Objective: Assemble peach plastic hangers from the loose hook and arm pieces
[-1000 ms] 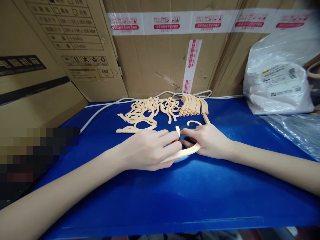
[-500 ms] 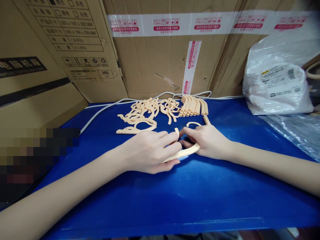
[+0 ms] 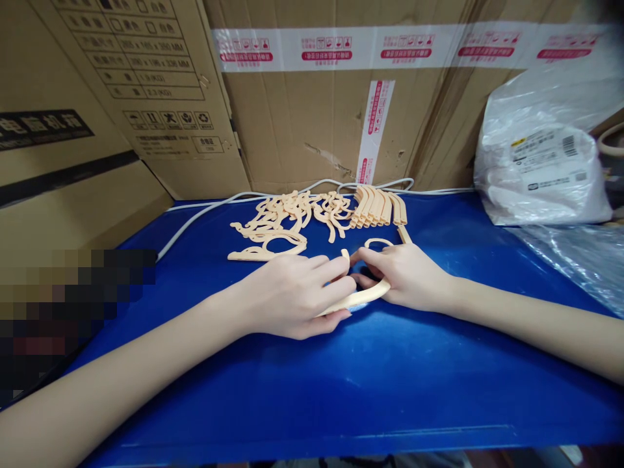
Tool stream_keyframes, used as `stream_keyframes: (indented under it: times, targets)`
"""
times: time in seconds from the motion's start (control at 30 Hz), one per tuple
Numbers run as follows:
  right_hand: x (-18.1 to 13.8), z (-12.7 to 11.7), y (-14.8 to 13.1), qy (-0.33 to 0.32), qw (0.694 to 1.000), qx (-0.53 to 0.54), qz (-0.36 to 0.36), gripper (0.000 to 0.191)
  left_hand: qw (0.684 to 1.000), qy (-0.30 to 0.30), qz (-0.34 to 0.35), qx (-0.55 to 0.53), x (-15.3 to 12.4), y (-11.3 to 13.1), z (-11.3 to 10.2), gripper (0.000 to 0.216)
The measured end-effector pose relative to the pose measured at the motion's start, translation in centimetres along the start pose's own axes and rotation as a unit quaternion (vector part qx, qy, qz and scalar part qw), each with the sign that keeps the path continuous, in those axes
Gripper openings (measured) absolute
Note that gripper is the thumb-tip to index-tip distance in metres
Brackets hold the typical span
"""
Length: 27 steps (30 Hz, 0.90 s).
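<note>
Both of my hands meet over a curved peach-coloured plastic piece [image 3: 363, 296] lying on the blue table top [image 3: 341, 390]. My left hand [image 3: 287, 292] has its fingers closed round the piece's left end. My right hand [image 3: 404, 273] pinches its right end, and a small upright tip of the piece [image 3: 346, 255] shows between the fingers. A hooked peach part [image 3: 377, 242] lies just behind my right hand. Farther back lie a tangle of loose peach hooked parts [image 3: 287, 218] and a neat row of curved strips [image 3: 377, 207].
Large cardboard boxes [image 3: 316, 97] wall the back and left. A white cable [image 3: 195, 218] runs along the back of the table. A white plastic bag with labels [image 3: 541, 162] and clear plastic film [image 3: 580, 257] sit at the right. A pixelated patch covers the left edge.
Hardly anything differs; both hands keep their hold on the curved piece, and only the view has shifted slightly.
</note>
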State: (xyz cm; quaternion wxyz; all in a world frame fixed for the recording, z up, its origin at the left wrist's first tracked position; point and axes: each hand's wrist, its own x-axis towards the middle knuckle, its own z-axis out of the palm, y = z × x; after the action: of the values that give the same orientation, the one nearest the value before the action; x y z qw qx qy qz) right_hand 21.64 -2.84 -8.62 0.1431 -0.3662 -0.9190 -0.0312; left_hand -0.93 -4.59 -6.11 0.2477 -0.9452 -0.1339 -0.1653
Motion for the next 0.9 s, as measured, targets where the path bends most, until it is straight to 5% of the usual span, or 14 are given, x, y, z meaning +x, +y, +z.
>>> stream_keyframes:
  times: [0.9]
  targets:
    - [0.04, -0.07, -0.08, -0.030, 0.999, -0.021, 0.014, 0.030, 0.995, -0.090, -0.028, -0.018, -0.02, 0.11, 0.35, 0.019]
